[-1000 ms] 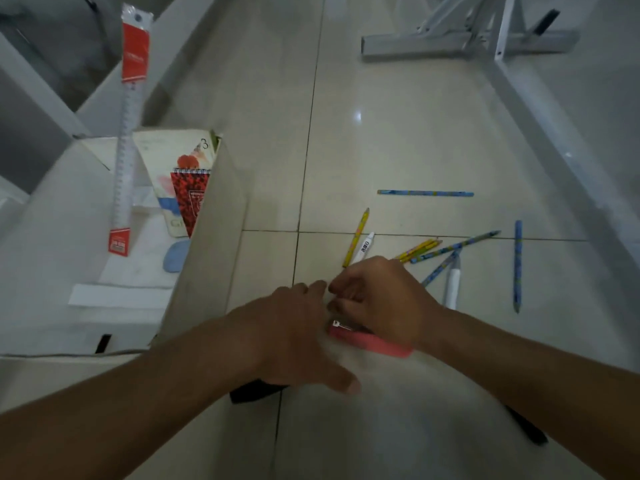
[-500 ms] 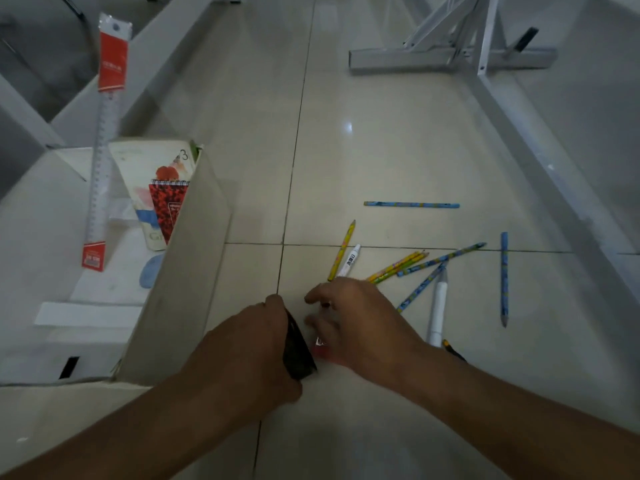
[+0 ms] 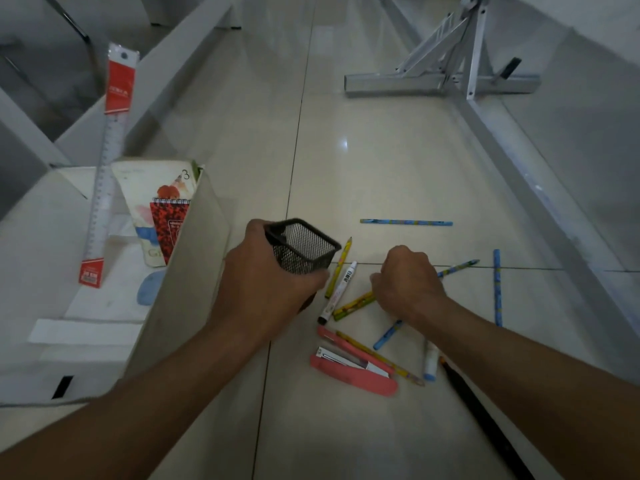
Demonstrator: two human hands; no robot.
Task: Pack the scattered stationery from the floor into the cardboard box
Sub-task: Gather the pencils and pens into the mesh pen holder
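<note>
My left hand [image 3: 266,285] grips a black mesh pen holder [image 3: 301,245], tilted above the floor beside the cardboard box [image 3: 194,271]. To its right, my right hand [image 3: 410,284] is closed down on the yellow-green pencils [image 3: 353,305] lying on the tiles. A white marker [image 3: 337,292], a yellow pencil [image 3: 338,268] and several blue pencils [image 3: 405,222] lie scattered around. A pink stapler [image 3: 356,370] sits nearer me. Inside the box are a ruler in a red pack [image 3: 104,174], notebooks [image 3: 166,216] and a blue eraser [image 3: 149,287].
A grey metal table frame [image 3: 440,81] stands at the back right, and its long leg runs down the right side. A black strip [image 3: 485,420] lies on the floor under my right forearm. White furniture legs [image 3: 166,67] rise behind the box.
My left hand has lifted the black mesh pen holder off the floor. My right hand moved off the pink stapler, right and away, onto the pencils. The stapler now lies uncovered.
</note>
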